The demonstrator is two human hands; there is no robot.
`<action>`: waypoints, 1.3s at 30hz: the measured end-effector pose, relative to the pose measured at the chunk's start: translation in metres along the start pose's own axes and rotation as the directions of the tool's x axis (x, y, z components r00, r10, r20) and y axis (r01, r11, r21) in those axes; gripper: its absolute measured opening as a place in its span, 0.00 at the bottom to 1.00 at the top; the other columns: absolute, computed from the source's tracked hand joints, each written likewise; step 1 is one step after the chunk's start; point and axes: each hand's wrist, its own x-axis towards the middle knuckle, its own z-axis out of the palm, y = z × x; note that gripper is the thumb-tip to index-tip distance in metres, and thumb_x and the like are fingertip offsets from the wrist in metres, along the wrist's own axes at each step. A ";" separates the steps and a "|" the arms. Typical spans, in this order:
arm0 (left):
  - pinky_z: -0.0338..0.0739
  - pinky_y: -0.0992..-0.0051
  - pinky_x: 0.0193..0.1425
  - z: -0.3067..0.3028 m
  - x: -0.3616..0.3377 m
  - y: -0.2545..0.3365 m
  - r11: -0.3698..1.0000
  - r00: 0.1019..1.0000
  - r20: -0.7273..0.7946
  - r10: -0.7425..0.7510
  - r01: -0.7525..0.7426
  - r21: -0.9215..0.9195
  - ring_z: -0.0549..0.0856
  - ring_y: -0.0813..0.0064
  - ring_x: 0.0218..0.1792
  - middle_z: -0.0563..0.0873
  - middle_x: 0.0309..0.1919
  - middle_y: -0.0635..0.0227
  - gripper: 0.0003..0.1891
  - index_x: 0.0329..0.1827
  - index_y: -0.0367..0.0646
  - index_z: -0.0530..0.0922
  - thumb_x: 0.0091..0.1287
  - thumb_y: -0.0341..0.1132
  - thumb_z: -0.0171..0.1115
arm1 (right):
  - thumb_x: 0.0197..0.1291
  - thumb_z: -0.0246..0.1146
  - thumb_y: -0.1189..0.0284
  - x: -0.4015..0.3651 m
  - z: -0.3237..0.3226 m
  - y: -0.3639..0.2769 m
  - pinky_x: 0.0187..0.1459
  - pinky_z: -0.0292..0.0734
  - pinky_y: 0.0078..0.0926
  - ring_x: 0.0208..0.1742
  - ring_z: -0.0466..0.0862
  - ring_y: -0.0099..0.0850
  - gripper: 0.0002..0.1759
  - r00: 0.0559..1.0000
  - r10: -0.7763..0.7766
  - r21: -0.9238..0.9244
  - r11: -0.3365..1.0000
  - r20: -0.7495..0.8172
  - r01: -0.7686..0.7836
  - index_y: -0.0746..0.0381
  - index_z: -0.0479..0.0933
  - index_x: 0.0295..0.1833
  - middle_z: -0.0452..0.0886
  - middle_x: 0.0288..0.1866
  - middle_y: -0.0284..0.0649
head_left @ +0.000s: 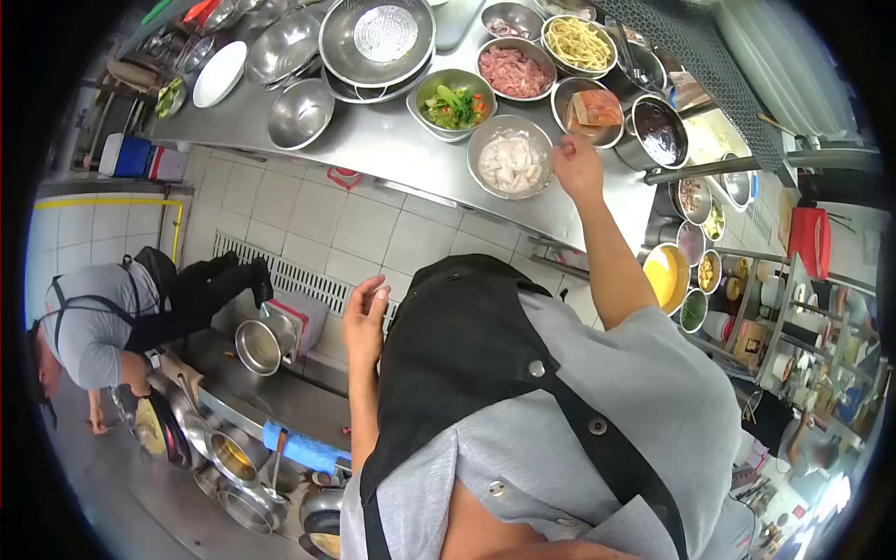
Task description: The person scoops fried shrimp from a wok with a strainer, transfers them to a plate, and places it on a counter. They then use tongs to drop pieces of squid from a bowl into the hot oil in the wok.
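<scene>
My right hand [581, 168] reaches over the steel counter, its fingers drawn together by the rim of a metal bowl of pale raw pieces [511, 157]. Whether anything is between those fingers cannot be made out. Just beyond the fingertips, an orange-and-tan block [595, 110] sits in another metal bowl. My left hand [366, 322] hangs in the air beside my black apron [457, 345], loosely bent with thumb and fingers apart, holding nothing. Near the bowls are green vegetables with red bits [455, 107], pink sliced meat [515, 72] and yellow strips [579, 44].
A pot of dark sauce [659, 131] stands at the counter's right. An empty steel bowl [301, 114] and a large perforated strainer [385, 35] lie to the left. On the left, another person [103, 317] bends by the stove pans. A yellow-filled container [665, 278] stands at right.
</scene>
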 end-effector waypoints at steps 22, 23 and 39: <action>0.79 0.68 0.66 0.051 0.021 0.092 0.917 0.968 0.205 0.143 -0.051 -0.396 0.85 0.65 0.61 0.81 0.67 0.53 0.29 0.69 0.35 0.75 0.82 0.53 0.50 | 0.70 0.65 0.63 -0.043 0.020 -0.202 0.42 0.79 0.29 0.37 0.84 0.25 0.13 0.281 -0.567 0.582 0.813 0.774 0.039 0.63 0.85 0.41 0.87 0.33 0.36; 0.79 0.68 0.66 0.046 0.014 0.098 0.910 0.976 0.162 0.143 -0.065 -0.409 0.85 0.65 0.61 0.81 0.67 0.53 0.29 0.69 0.35 0.75 0.82 0.53 0.50 | 0.71 0.63 0.63 -0.064 0.029 -0.225 0.40 0.79 0.30 0.35 0.85 0.26 0.14 0.072 -0.592 0.596 0.795 0.803 -0.112 0.63 0.84 0.39 0.87 0.31 0.36; 0.78 0.73 0.63 -0.078 -0.165 0.030 0.836 0.848 -0.452 0.277 -0.445 -0.322 0.86 0.76 0.53 0.89 0.57 0.63 0.24 0.66 0.38 0.82 0.79 0.48 0.58 | 0.70 0.60 0.73 -0.271 0.104 -0.368 0.47 0.82 0.37 0.45 0.88 0.42 0.09 -0.658 -0.640 0.899 0.417 0.397 0.137 0.66 0.83 0.49 0.88 0.44 0.46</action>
